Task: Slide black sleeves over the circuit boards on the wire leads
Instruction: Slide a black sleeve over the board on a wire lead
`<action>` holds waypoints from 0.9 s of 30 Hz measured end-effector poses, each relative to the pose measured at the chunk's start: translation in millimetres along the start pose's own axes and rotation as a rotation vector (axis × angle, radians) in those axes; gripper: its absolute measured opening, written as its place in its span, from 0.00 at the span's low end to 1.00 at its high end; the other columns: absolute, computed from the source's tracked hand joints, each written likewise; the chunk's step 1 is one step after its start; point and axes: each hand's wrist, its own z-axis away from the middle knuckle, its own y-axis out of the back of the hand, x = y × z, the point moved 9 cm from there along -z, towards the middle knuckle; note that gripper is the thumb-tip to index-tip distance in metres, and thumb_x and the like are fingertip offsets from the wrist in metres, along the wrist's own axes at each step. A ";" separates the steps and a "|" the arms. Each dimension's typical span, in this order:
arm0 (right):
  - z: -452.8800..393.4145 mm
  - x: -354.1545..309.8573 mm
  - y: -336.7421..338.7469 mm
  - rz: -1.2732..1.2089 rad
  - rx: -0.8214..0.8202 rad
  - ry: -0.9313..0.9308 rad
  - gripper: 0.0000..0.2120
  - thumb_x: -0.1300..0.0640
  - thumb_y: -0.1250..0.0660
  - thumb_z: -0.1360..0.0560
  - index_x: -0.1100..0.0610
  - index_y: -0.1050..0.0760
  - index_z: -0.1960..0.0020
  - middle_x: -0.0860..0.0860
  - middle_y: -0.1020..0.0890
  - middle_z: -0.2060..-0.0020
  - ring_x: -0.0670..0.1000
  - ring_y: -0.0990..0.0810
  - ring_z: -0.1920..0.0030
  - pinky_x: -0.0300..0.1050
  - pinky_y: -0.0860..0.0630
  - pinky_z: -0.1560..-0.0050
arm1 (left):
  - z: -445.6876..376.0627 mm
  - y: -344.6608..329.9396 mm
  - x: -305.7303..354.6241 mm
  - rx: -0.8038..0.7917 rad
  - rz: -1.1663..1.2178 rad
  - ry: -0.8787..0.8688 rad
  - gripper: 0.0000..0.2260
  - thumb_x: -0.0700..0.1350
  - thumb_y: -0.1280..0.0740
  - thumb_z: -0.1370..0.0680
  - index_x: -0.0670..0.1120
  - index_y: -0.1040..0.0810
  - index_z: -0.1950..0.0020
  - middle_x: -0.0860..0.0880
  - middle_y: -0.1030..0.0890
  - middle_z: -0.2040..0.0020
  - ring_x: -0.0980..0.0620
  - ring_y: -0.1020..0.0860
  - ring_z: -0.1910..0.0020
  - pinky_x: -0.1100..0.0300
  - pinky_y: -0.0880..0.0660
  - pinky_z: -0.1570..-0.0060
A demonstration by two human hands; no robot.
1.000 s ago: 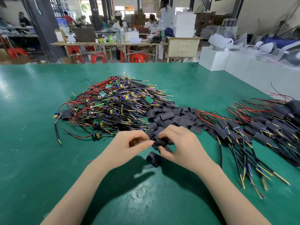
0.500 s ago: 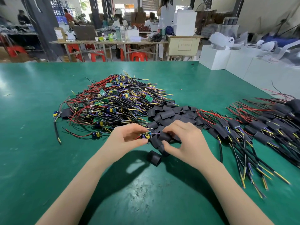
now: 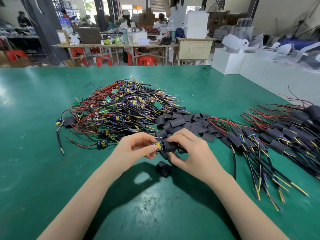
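Observation:
My left hand [image 3: 136, 148] pinches a small circuit board [image 3: 157, 146] with a yellow part, its end poking out between the fingers. My right hand [image 3: 188, 151] holds a black sleeve [image 3: 168, 146] right against that board, fingers curled round it. The board's leads are hidden behind my hands. A loose black sleeve [image 3: 163, 168] lies on the green table [image 3: 34, 170] just below my hands. Behind them sits a heap of unsleeved boards on red, black and yellow wires [image 3: 121, 111], with a pile of empty black sleeves [image 3: 183, 123] beside it.
Sleeved leads [image 3: 270, 139] lie in a row at the right, their wire ends pointing toward me. One sleeved piece [image 3: 69, 121] sits at the heap's left edge. White boxes [image 3: 242, 63] line the table's far right edge. People work at tables beyond.
My hands have drawn slightly apart and the board with its yellow part has come into view between them; the sleeve in my right hand now sits at the board's right end.

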 end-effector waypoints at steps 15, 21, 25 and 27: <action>-0.1 4.6 -1.3 -0.063 -0.020 -0.051 0.14 0.59 0.24 0.33 0.58 0.18 0.48 0.49 0.20 0.55 0.47 0.22 0.62 0.47 0.22 0.58 | -2.2 6.7 -3.8 -0.025 0.085 0.037 0.05 0.42 0.28 0.28 0.45 0.16 0.54 0.45 0.18 0.62 0.50 0.21 0.64 0.61 0.24 0.59; -1.8 8.6 -3.6 -0.128 -0.004 -0.111 0.14 0.61 0.23 0.35 0.57 0.17 0.50 0.49 0.20 0.57 0.47 0.22 0.64 0.45 0.22 0.59 | -3.5 9.7 1.0 -0.050 0.011 -0.014 0.06 0.43 0.26 0.28 0.48 0.15 0.52 0.48 0.17 0.60 0.53 0.21 0.62 0.64 0.24 0.56; -4.7 12.6 -6.0 -0.192 -0.007 -0.173 0.13 0.62 0.23 0.36 0.56 0.16 0.52 0.49 0.20 0.59 0.46 0.22 0.63 0.44 0.21 0.59 | -2.2 10.4 3.0 -0.071 -0.024 -0.034 0.07 0.42 0.27 0.28 0.49 0.15 0.50 0.51 0.17 0.58 0.56 0.21 0.59 0.66 0.25 0.53; -5.8 14.1 -6.8 -0.204 -0.009 -0.195 0.13 0.62 0.23 0.37 0.55 0.17 0.52 0.49 0.20 0.60 0.46 0.21 0.64 0.44 0.21 0.59 | -1.8 11.0 4.0 -0.074 -0.026 -0.037 0.07 0.42 0.27 0.28 0.49 0.15 0.50 0.51 0.17 0.58 0.56 0.21 0.59 0.66 0.25 0.53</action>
